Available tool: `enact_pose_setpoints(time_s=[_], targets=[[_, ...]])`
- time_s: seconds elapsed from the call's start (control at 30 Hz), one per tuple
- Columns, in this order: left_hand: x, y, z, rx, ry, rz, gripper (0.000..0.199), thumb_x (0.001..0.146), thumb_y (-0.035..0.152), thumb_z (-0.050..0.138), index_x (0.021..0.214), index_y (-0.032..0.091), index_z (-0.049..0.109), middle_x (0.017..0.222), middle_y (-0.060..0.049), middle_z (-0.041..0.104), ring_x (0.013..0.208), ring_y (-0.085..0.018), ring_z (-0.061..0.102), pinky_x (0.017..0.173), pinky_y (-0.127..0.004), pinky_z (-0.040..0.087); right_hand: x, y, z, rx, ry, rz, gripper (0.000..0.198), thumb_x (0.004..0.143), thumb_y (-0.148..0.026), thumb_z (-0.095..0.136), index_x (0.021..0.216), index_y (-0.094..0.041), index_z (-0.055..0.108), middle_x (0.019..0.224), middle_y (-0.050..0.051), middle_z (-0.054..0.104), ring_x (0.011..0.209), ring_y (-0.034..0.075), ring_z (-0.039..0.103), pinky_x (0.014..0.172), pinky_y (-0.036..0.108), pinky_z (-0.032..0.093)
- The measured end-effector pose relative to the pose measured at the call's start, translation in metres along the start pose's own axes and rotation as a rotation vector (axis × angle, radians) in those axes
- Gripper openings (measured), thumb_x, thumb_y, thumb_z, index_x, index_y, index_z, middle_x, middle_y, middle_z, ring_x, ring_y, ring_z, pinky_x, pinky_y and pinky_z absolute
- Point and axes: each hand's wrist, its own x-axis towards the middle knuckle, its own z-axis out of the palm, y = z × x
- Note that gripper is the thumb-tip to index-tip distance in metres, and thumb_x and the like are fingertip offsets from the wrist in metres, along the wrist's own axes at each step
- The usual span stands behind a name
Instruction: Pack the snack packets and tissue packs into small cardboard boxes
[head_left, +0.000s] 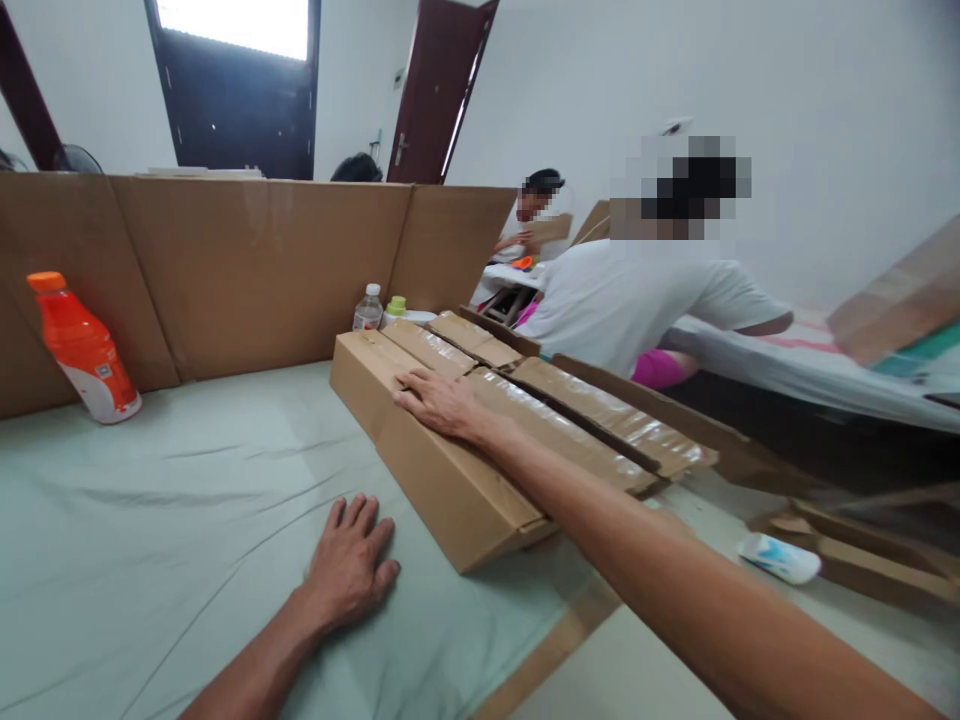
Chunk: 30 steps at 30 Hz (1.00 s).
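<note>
Right hand (442,402) grip flat on 1 cardboard box (442,470), left hand (349,567) spread, 3 bottles

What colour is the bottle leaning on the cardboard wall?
The bottle is bright orange with an orange cap and a white base, seen in the head view.

— What does the right hand (442,402) press on?

— A long brown cardboard box (435,470), lying flat, its taped flaps (glossy clear tape) shut, running diagonally along the right edge of the pale green sheet (150,520).

— And the left hand (349,565)?

— Flat on the sheet, just beside the box.
</note>
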Motion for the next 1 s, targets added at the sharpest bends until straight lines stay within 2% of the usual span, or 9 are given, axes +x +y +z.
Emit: enact_pose_setpoints(time_s=[0.13, 0.3, 0.43, 0.53, 0.63, 0.83, 0.9, 1.0], targets=[[0.000, -0.001, 0.001, -0.006, 0.003, 0.007, 0.051, 0.098, 0.040, 0.064, 0.144, 0.021, 0.051, 0.159, -0.013, 0.040, 0.147, -0.036, 0.035, 0.120, -0.064, 0.025, 0.001, -0.006, -0.002, -0.021, -0.050, -0.005, 0.045, 0.105, -0.041, 0.033, 0.126, -0.020, 0.067, 0.133, 0.015, 0.066, 0.126, 0.031, 0.057, 0.101, 0.046, 0.042], [0.000, 0.000, 0.000, 0.011, 0.025, 0.007, 0.048, 0.098, 0.038, 0.065, 0.141, 0.021, 0.054, 0.157, -0.013, 0.043, 0.144, -0.036, 0.040, 0.118, -0.064, 0.031, -0.005, -0.013, -0.006, -0.070, -0.043, -0.002, 0.045, 0.105, -0.041, 0.031, 0.132, -0.022, 0.062, 0.137, 0.015, 0.063, 0.125, 0.030, 0.057, 0.099, 0.044, 0.043], [-0.001, 0.002, -0.001, 0.027, 0.049, 0.015, 0.046, 0.098, 0.038, 0.066, 0.139, 0.020, 0.056, 0.153, -0.013, 0.046, 0.139, -0.035, 0.046, 0.114, -0.062, 0.037, -0.042, -0.017, -0.005, -0.141, -0.008, 0.026, 0.049, 0.100, -0.045, 0.045, 0.142, -0.020, 0.053, 0.146, 0.019, 0.053, 0.127, 0.034, 0.055, 0.096, 0.046, 0.045], [-0.002, 0.002, -0.001, 0.028, 0.054, 0.012, 0.044, 0.098, 0.038, 0.066, 0.137, 0.020, 0.057, 0.152, -0.013, 0.048, 0.138, -0.035, 0.047, 0.113, -0.061, 0.038, -0.082, -0.015, -0.002, -0.205, -0.005, 0.052, 0.058, 0.091, -0.044, 0.061, 0.142, -0.019, 0.051, 0.142, 0.021, 0.056, 0.123, 0.037, 0.057, 0.092, 0.046, 0.045], [-0.001, 0.002, -0.002, 0.025, 0.053, 0.012, 0.044, 0.098, 0.037, 0.066, 0.137, 0.020, 0.057, 0.151, -0.013, 0.048, 0.137, -0.034, 0.048, 0.113, -0.061, 0.039, -0.107, -0.013, -0.002, -0.250, 0.000, 0.079, 0.057, 0.088, -0.038, 0.063, 0.141, -0.019, 0.050, 0.139, 0.021, 0.058, 0.118, 0.036, 0.060, 0.089, 0.045, 0.045], [0.000, 0.001, -0.006, 0.003, 0.050, 0.010, 0.040, 0.098, 0.036, 0.066, 0.134, 0.019, 0.058, 0.145, -0.012, 0.053, 0.129, -0.032, 0.055, 0.107, -0.057, 0.047, -0.108, -0.029, -0.008, -0.268, 0.001, -0.012, 0.036, 0.086, -0.027, 0.066, 0.120, -0.015, 0.062, 0.116, 0.020, 0.068, 0.111, 0.034, 0.063, 0.090, 0.045, 0.045], [-0.004, -0.002, -0.011, -0.024, 0.047, -0.007, 0.038, 0.098, 0.035, 0.066, 0.132, 0.019, 0.059, 0.141, -0.012, 0.056, 0.124, -0.030, 0.059, 0.103, -0.054, 0.050, -0.108, -0.033, -0.011, -0.248, -0.004, -0.053, 0.037, 0.083, -0.023, 0.069, 0.118, -0.014, 0.064, 0.115, 0.020, 0.069, 0.110, 0.034, 0.065, 0.091, 0.045, 0.047], [-0.015, -0.012, -0.025, -0.084, 0.084, -0.074, 0.037, 0.099, 0.035, 0.065, 0.132, 0.019, 0.059, 0.140, -0.012, 0.057, 0.121, -0.029, 0.060, 0.101, -0.052, 0.053, -0.116, -0.035, -0.014, -0.198, -0.018, -0.138, 0.047, 0.079, -0.018, 0.070, 0.125, -0.017, 0.064, 0.126, 0.017, 0.068, 0.118, 0.031, 0.064, 0.098, 0.043, 0.049]])
